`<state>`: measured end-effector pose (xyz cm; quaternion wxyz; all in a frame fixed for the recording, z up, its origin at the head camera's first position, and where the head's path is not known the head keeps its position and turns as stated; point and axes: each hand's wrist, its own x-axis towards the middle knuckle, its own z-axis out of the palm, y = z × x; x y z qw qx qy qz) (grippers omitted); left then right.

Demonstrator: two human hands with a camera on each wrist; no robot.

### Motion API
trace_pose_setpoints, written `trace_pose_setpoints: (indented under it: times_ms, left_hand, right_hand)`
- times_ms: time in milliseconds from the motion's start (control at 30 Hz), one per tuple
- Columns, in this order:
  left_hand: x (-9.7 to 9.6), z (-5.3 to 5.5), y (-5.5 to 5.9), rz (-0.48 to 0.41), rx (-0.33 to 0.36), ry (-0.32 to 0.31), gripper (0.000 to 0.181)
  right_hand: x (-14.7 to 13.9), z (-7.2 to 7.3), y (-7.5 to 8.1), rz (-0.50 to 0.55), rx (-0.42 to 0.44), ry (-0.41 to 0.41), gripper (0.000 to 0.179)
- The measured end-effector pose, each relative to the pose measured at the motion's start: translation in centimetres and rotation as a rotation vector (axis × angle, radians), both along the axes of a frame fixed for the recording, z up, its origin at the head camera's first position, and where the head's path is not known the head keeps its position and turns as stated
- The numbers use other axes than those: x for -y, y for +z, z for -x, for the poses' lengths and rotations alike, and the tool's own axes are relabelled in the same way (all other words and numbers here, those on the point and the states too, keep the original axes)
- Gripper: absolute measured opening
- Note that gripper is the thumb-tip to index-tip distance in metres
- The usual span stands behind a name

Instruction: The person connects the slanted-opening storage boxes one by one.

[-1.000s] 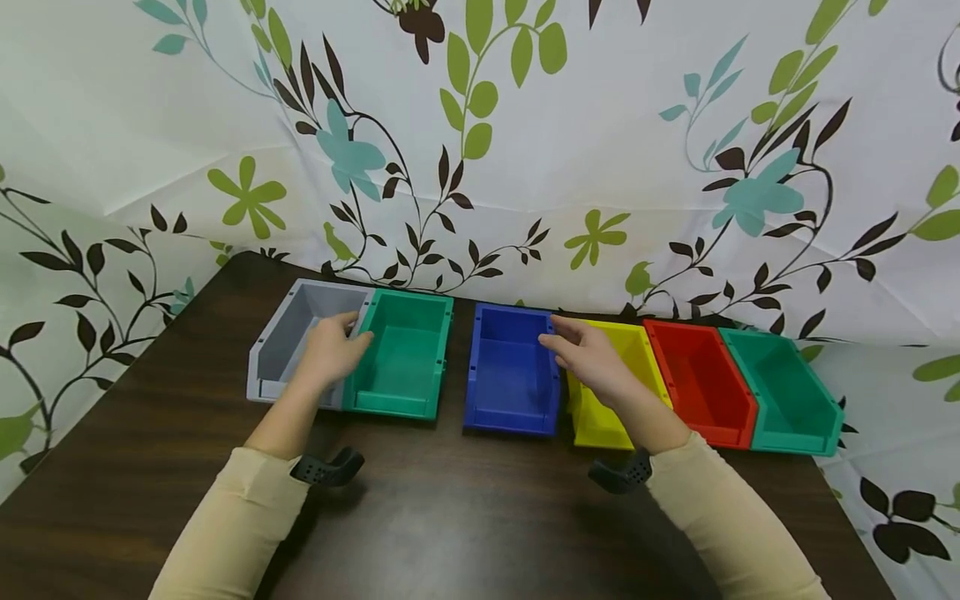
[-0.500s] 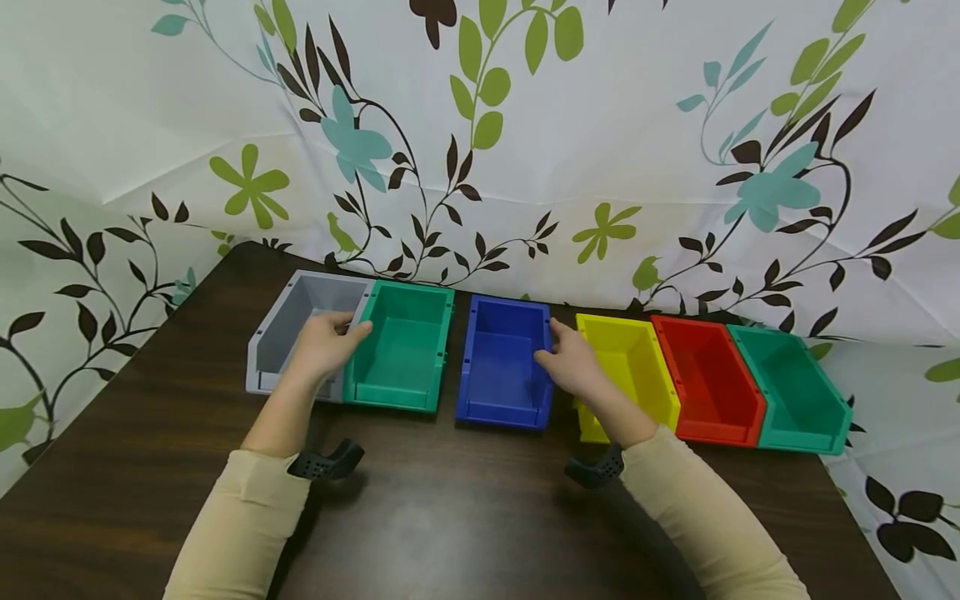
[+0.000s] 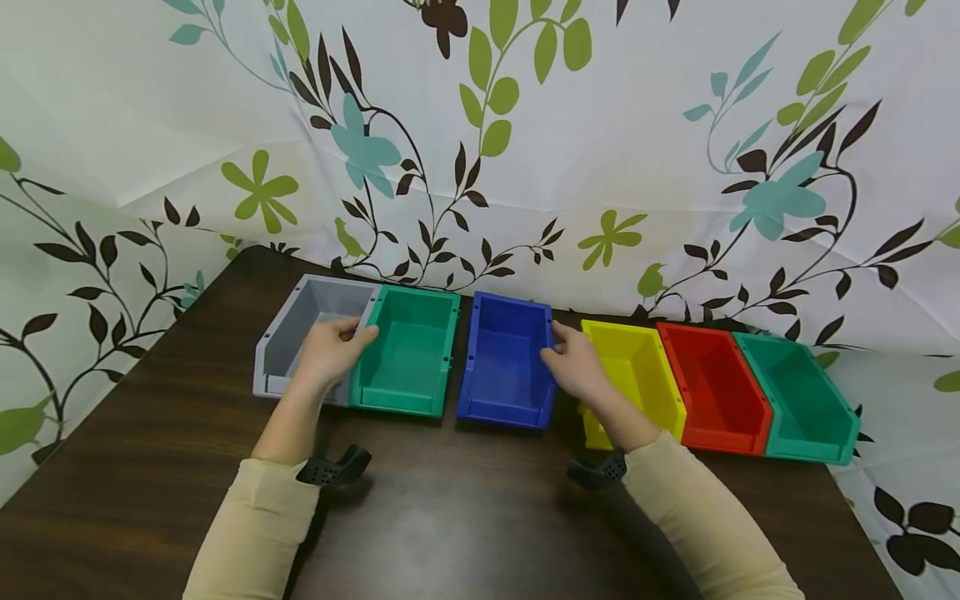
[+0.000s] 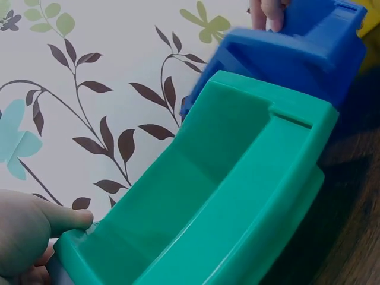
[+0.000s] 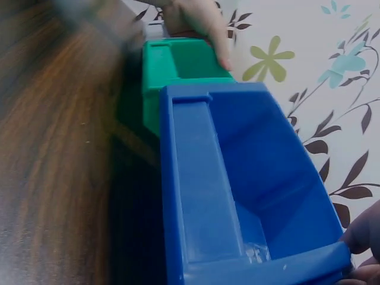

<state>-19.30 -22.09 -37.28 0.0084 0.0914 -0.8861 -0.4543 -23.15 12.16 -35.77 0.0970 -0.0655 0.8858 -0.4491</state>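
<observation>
My right hand (image 3: 576,362) pinches the right wall of a blue plastic bin (image 3: 506,354), thumb inside and fingers outside. In the right wrist view this blue bin (image 5: 279,154) is close up, with part of that hand (image 5: 365,234) at its rim. Left of it stands a green bin (image 3: 408,350), side by side with a grey bin (image 3: 341,292). My left hand (image 3: 327,354) holds the two adjoining walls of the grey and green bins, its thumb on the green side. The left wrist view shows the green bin (image 4: 196,178) near the blue one (image 4: 291,59).
Right of the blue bin, past a gap, stand a yellow bin (image 3: 630,358), a red bin (image 3: 712,383) and a second green bin (image 3: 798,396). They line the back of a dark wooden table (image 3: 450,517). A leaf-patterned cloth (image 3: 540,167) hangs behind.
My right hand has taken hold of the blue bin's right wall, and that bin has shifted left toward the green bin, widening its gap to the yellow one. The left hand stays at the grey and green walls.
</observation>
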Motion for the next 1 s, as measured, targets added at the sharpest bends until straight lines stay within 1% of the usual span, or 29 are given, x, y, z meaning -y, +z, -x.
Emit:
trace_pose_setpoints:
  times_ms: [167,300,600,1000]
  left_hand:
    - [-0.1,-0.1,-0.2,-0.013,-0.016,0.011,0.059]
    - [-0.2,-0.1,-0.3,-0.014,-0.023,0.008,0.059]
    - [-0.4,-0.1,-0.4,-0.02,-0.032,0.013,0.059]
    - [-0.2,-0.1,-0.5,-0.006,-0.047,0.009,0.059]
  right_hand:
    - [-0.2,0.3,0.3,0.09,0.005,0.004,0.06]
    - [-0.1,0.2,0.9,0.112,0.013,0.006,0.06]
    - [0.0,0.1,1.6,0.137,0.006,-0.008,0.059]
    - [0.7,-0.3,2.4,0.116,0.019,-0.025,0.06]
